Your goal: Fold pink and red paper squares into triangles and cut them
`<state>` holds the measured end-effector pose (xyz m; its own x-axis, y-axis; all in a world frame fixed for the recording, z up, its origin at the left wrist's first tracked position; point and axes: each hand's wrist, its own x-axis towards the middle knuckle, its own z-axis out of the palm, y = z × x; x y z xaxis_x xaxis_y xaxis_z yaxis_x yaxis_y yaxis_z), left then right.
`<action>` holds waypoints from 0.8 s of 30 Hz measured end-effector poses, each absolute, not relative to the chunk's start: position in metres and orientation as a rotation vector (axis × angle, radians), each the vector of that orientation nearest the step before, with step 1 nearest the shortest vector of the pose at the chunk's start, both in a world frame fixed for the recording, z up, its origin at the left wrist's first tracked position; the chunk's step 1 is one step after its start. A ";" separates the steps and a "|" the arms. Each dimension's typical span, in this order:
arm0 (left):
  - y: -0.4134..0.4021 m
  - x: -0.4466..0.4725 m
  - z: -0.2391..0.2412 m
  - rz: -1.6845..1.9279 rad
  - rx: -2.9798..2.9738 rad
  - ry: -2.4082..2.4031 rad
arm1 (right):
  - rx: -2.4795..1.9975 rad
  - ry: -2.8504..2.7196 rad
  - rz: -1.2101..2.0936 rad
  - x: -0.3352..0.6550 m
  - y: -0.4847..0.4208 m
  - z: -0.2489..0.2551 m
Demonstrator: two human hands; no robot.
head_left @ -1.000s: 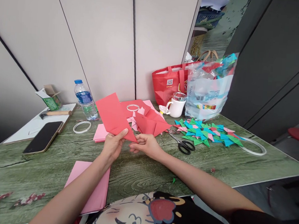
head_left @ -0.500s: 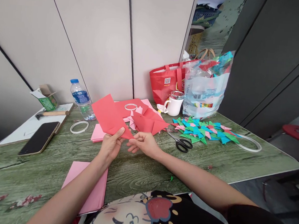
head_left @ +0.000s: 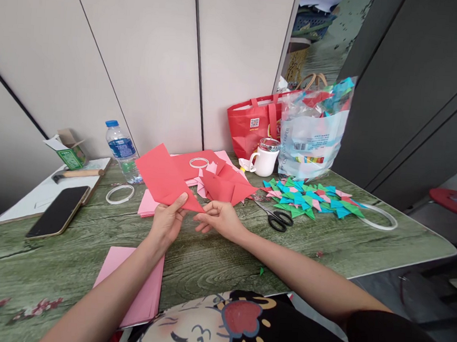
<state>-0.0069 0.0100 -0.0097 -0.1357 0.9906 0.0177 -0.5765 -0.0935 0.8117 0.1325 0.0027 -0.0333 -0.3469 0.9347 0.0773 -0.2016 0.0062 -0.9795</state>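
Note:
A red sheet of paper (head_left: 161,173), with its lower part folded to a point, is held up above the table. My left hand (head_left: 170,216) is closed on its lower edge, thumb on top. At the pointed right corner, my right hand (head_left: 219,219) pinches the paper between thumb and fingers. Just behind lie a creased red paper (head_left: 229,184) and pink paper scraps (head_left: 206,182). A stack of pink paper (head_left: 147,204) is partly covered by the held sheet. Another pink stack (head_left: 148,286) lies near my left forearm.
Black-handled scissors (head_left: 280,220) lie right of my hands, beside a pile of folded colored paper pieces (head_left: 309,197). A white mug (head_left: 265,159), red bag (head_left: 243,132) and clear plastic bag (head_left: 313,141) stand behind. Left are a water bottle (head_left: 122,149), tape roll (head_left: 119,194), phone (head_left: 59,211) and hammer (head_left: 80,174).
The upper part of the red sheet has tipped slightly left. Both hands keep their hold in nearly the same place, and the view has shifted a little.

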 end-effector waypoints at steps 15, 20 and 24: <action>0.013 -0.009 -0.012 1.567 0.643 0.776 | -0.787 -1.323 1.457 0.132 0.004 -0.038; 0.011 -0.007 -0.009 1.559 0.632 0.759 | -0.791 -1.297 1.444 0.131 0.003 -0.039; 0.010 -0.005 -0.008 1.565 0.632 0.758 | -0.777 -1.278 1.458 0.130 0.004 -0.040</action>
<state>-0.0055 0.0101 -0.0076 -0.1265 0.9916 -0.0251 -0.6347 -0.0614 0.7703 0.1300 0.0036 -0.0401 -0.2880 0.9468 0.1434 -0.2664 0.0646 -0.9617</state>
